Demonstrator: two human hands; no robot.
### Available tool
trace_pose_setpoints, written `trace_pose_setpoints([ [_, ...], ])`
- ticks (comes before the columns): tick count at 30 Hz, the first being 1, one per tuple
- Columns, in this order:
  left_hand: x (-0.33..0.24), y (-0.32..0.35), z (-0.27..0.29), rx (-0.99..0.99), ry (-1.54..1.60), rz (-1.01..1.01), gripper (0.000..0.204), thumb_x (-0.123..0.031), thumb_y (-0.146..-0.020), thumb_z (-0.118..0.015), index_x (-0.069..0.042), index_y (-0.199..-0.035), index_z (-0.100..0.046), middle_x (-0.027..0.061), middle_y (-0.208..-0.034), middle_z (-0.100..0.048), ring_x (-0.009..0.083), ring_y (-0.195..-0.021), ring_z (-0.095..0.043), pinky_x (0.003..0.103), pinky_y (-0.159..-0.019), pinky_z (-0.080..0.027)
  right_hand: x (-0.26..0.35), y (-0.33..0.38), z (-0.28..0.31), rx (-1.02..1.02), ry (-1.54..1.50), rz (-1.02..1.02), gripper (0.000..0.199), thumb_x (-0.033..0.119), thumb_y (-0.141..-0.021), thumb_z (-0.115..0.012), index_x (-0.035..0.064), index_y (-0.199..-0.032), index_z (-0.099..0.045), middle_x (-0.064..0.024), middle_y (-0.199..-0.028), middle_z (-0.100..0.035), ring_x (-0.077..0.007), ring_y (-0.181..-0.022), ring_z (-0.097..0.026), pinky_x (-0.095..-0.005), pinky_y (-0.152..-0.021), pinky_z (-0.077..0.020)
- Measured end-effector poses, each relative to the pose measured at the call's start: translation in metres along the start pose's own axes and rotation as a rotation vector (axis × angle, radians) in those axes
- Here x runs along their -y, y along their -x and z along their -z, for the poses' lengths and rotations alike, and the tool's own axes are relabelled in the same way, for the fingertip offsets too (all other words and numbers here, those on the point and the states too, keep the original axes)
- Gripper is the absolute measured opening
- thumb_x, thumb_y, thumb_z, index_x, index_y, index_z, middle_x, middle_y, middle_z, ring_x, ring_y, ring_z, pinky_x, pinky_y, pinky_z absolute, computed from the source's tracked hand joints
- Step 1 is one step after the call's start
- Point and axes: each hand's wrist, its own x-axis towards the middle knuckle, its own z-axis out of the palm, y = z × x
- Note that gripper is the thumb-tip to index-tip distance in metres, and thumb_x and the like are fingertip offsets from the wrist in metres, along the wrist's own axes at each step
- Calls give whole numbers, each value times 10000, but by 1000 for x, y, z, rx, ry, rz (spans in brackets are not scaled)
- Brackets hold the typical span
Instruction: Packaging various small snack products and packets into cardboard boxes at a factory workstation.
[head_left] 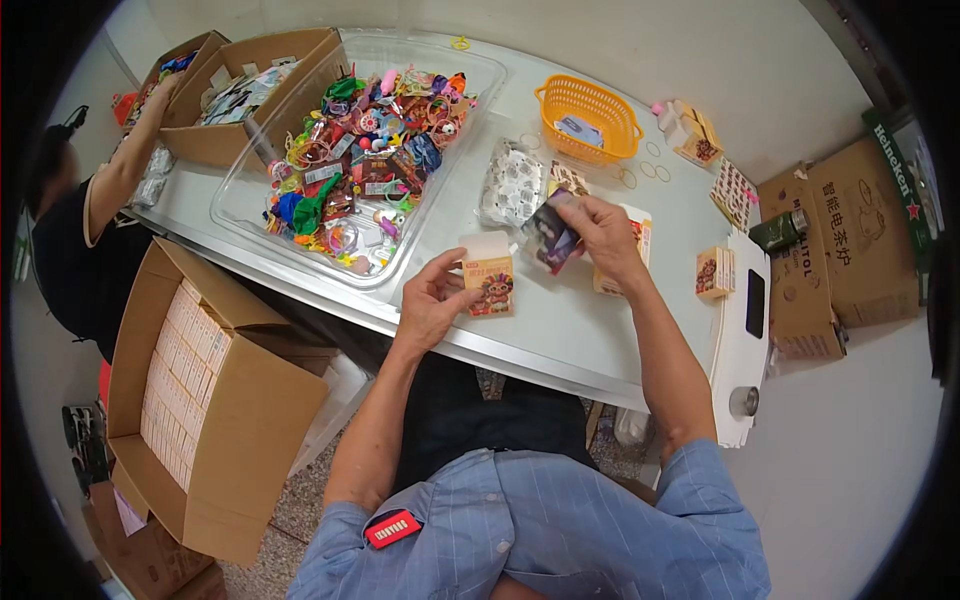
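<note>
Head view. The left hand [430, 300] holds a box [492, 288] above the near edge of the surface [560, 335]; its fingers [460, 302] are narrow about the box's left side, thumb across the printed front. A pale flap stands raised at the box's top. The right hand [610, 240] pinches a dark, glossy packet [550, 238], fingers [577, 213] closed on its upper right; the packet hangs tilted, just beside the box and to its right. Beyond it lies a clear bag [512, 185]; a second box [640, 230] is partly hidden by the right hand. To the left, a tray [245, 205] bears mixed toys [375, 140]; farther back is an orange basket [612, 112]. At lower left, a carton [245, 440] contains rows of boxes [185, 375].

The step in hand appears to be bringing packet and box together, one in each hand. Whether anything is already inside the box cannot be told. Inserting the packet would call for a steady left grip, the flap held clear, and the packet turned upright and aligned with the mouth; a skewed entry could catch its edge or crease the flap.
</note>
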Motion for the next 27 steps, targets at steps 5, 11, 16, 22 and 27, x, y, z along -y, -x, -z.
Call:
trace_pose_setpoints([
  [5,4,-2,1,-56,11,-61,635,45,-817,-766,21,-1394,-502,140,-1046,-702,160,-882,-690,280,-784,-581,1,25,-18,-17,297,280,241,215,-970,-663,26,-1099,-737,-52,-870,-721,-99,-735,-636,-272,-643,-524],
  [11,5,-1,1,-49,-20,-93,620,38,-830,-755,19,-1396,-503,127,-1042,-704,154,-890,-686,282,-787,-581,23,42,-13,4,464,378,208,156,-929,-701,8,-1070,-741,-74,-900,-696,-167,-808,-616,-311,-761,-496],
  [16,3,0,0,-3,-2,-47,626,52,-835,-740,13,-1410,-496,122,-1075,-695,162,-937,-679,282,-811,-576,20,43,-3,-101,289,461,194,140,-934,-698,20,-1079,-746,-41,-854,-684,-131,-748,-583,-288,-696,-482],
  [22,3,7,1,32,-43,-31,596,37,-849,-735,-12,-1403,-520,100,-1038,-697,142,-898,-676,267,-767,-570,43,55,-8,-139,-67,262,157,149,-961,-685,27,-1042,-742,13,-875,-689,-41,-680,-544,-191,-594,-441],
  [27,4,18,-9,54,-88,-77,541,12,-866,-710,-31,-1382,-553,124,-1051,-708,130,-797,-687,253,-702,-577,32,54,-25,56,-31,360,160,119,-949,-696,15,-1067,-726,0,-897,-701,-43,-752,-586,-203,-663,-485],
])
